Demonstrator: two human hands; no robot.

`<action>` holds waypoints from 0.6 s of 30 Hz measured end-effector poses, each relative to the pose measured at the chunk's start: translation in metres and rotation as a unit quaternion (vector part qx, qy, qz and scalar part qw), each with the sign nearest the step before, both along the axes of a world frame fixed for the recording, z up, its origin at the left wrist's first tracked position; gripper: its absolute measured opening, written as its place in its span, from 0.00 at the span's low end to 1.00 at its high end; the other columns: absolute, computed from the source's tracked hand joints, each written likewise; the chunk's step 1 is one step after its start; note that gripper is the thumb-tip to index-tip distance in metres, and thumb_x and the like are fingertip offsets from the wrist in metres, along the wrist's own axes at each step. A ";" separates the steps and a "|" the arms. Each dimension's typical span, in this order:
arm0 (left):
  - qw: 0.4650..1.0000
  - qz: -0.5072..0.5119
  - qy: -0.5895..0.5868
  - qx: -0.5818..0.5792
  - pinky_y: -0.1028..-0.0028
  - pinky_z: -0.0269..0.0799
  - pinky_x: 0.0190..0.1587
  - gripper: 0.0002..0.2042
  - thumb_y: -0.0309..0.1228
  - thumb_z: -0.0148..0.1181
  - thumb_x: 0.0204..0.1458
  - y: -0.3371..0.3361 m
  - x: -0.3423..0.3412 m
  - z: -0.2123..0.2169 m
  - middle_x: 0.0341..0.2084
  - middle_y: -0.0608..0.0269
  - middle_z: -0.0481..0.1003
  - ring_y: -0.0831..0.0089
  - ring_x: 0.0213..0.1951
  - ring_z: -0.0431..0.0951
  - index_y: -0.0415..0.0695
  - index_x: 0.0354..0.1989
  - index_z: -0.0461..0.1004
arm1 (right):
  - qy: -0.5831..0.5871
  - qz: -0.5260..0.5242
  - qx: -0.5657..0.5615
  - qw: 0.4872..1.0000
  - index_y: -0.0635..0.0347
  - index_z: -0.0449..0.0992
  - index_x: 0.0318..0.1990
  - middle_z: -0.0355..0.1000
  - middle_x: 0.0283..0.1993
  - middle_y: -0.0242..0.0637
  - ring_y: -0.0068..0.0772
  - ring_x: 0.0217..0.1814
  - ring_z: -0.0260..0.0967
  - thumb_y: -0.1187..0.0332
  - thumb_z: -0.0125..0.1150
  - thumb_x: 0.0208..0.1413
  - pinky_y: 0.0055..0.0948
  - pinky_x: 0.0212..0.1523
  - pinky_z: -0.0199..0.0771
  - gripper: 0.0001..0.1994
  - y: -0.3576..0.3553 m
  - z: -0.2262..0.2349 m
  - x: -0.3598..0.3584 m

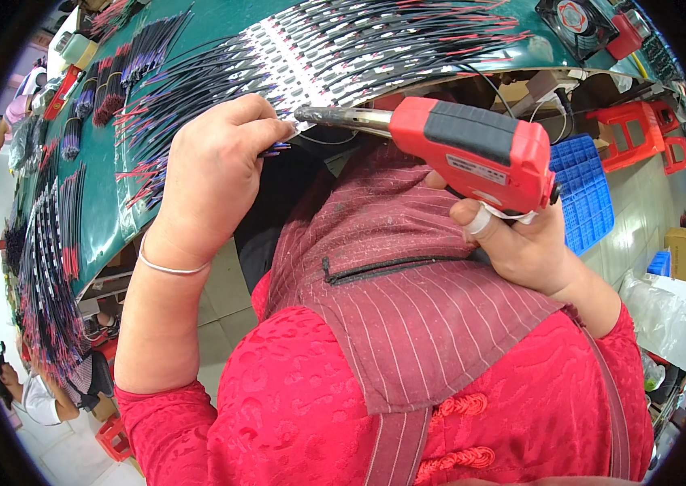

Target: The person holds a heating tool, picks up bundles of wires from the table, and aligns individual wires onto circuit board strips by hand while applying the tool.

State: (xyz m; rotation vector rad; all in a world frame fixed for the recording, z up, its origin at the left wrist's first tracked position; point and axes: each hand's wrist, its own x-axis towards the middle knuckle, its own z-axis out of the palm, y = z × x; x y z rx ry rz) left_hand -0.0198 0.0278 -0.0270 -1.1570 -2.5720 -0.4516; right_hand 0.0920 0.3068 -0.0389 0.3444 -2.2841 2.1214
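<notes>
My left hand (217, 162) is closed in a pinch at the table's near edge. Blue and purple wire ends (278, 149) stick out from under its fingers, while the rest of what it holds is hidden. My right hand (513, 243), with white tape round a finger, grips a red-and-black gun-shaped tool (472, 146) from below. The tool's narrow, darkened metal nose points left, its tip close to my left fingertips. Just beyond lie rows of black wires (189, 89) with red ends, joined to a white strip panel (298, 61).
The green table (108, 235) carries bundled wires (112, 85) at the left, and more wires (47, 275) hang over its edge. A fan (574, 20) sits at the far right. Blue crate (582, 194) and red stools (630, 134) stand right; a person (39, 397) is lower left.
</notes>
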 end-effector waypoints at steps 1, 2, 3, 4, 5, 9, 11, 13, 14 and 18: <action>1.000 -0.002 0.000 -0.003 0.67 0.75 0.39 0.14 0.12 0.57 0.38 0.000 0.000 0.000 0.30 0.58 0.77 0.58 0.35 0.80 0.41 0.33 0.81 | -0.005 -0.005 0.003 1.000 0.65 0.75 0.53 0.78 0.46 0.36 0.21 0.45 0.74 0.77 0.67 0.56 0.24 0.46 0.75 0.16 -0.001 0.000 0.000; 1.000 -0.002 0.000 -0.003 0.67 0.75 0.39 0.14 0.12 0.57 0.38 0.000 -0.001 0.000 0.30 0.58 0.77 0.58 0.35 0.80 0.41 0.33 0.81 | -0.010 -0.011 0.005 1.000 0.65 0.75 0.53 0.78 0.47 0.35 0.21 0.45 0.73 0.77 0.67 0.56 0.23 0.46 0.75 0.17 -0.002 0.000 0.000; 1.000 -0.003 0.000 0.002 0.67 0.75 0.39 0.15 0.11 0.57 0.38 -0.001 -0.001 0.000 0.30 0.58 0.77 0.58 0.35 0.80 0.41 0.33 0.81 | -0.010 -0.011 0.006 1.000 0.65 0.75 0.53 0.78 0.47 0.35 0.21 0.45 0.73 0.77 0.67 0.56 0.23 0.46 0.75 0.17 -0.001 -0.001 -0.001; 1.000 -0.004 0.000 0.007 0.67 0.75 0.39 0.15 0.11 0.56 0.37 -0.001 -0.002 -0.001 0.30 0.58 0.77 0.57 0.35 0.79 0.41 0.33 0.81 | 0.017 -0.006 0.028 0.999 0.65 0.75 0.52 0.78 0.46 0.35 0.21 0.45 0.73 0.77 0.67 0.56 0.23 0.45 0.75 0.17 0.000 -0.003 -0.001; 1.000 -0.004 0.000 0.007 0.67 0.75 0.39 0.15 0.11 0.56 0.37 -0.001 -0.002 0.000 0.30 0.58 0.77 0.57 0.35 0.79 0.41 0.33 0.81 | 0.043 -0.001 0.051 0.998 0.65 0.76 0.52 0.78 0.45 0.35 0.20 0.44 0.73 0.77 0.68 0.56 0.23 0.45 0.75 0.17 0.000 -0.005 -0.002; 1.000 -0.006 -0.005 0.003 0.67 0.75 0.39 0.16 0.10 0.55 0.37 -0.001 -0.003 -0.001 0.30 0.58 0.77 0.57 0.35 0.79 0.40 0.33 0.80 | 0.089 -0.004 0.066 0.994 0.65 0.76 0.50 0.78 0.42 0.34 0.20 0.42 0.74 0.76 0.68 0.55 0.23 0.44 0.75 0.15 0.001 -0.009 -0.004; 1.000 -0.006 -0.006 0.002 0.67 0.75 0.39 0.16 0.10 0.55 0.37 -0.002 -0.003 -0.001 0.31 0.58 0.76 0.57 0.35 0.79 0.40 0.34 0.80 | 0.055 0.008 0.064 0.996 0.65 0.76 0.49 0.78 0.38 0.32 0.20 0.40 0.74 0.76 0.68 0.55 0.23 0.43 0.75 0.14 0.003 -0.009 -0.001; 1.000 -0.004 -0.016 0.002 0.67 0.75 0.39 0.16 0.10 0.55 0.37 -0.002 -0.003 0.000 0.31 0.58 0.76 0.57 0.35 0.79 0.40 0.34 0.80 | 0.050 0.004 0.054 0.997 0.65 0.76 0.48 0.78 0.38 0.31 0.20 0.39 0.74 0.76 0.68 0.55 0.22 0.43 0.75 0.13 0.001 -0.007 -0.001; 1.000 -0.004 -0.016 0.002 0.67 0.75 0.39 0.16 0.10 0.55 0.37 -0.003 -0.003 0.000 0.31 0.58 0.76 0.57 0.35 0.79 0.40 0.34 0.80 | 0.046 -0.001 0.045 0.998 0.65 0.77 0.47 0.78 0.37 0.31 0.19 0.39 0.75 0.76 0.68 0.56 0.22 0.42 0.75 0.12 0.001 -0.006 -0.001; 0.999 0.000 -0.033 0.008 0.68 0.75 0.40 0.16 0.10 0.55 0.37 -0.004 -0.007 -0.001 0.31 0.57 0.76 0.56 0.36 0.79 0.39 0.34 0.80 | 0.039 -0.001 0.037 0.999 0.65 0.76 0.48 0.78 0.38 0.32 0.19 0.39 0.74 0.77 0.67 0.56 0.23 0.42 0.75 0.13 0.000 -0.009 -0.001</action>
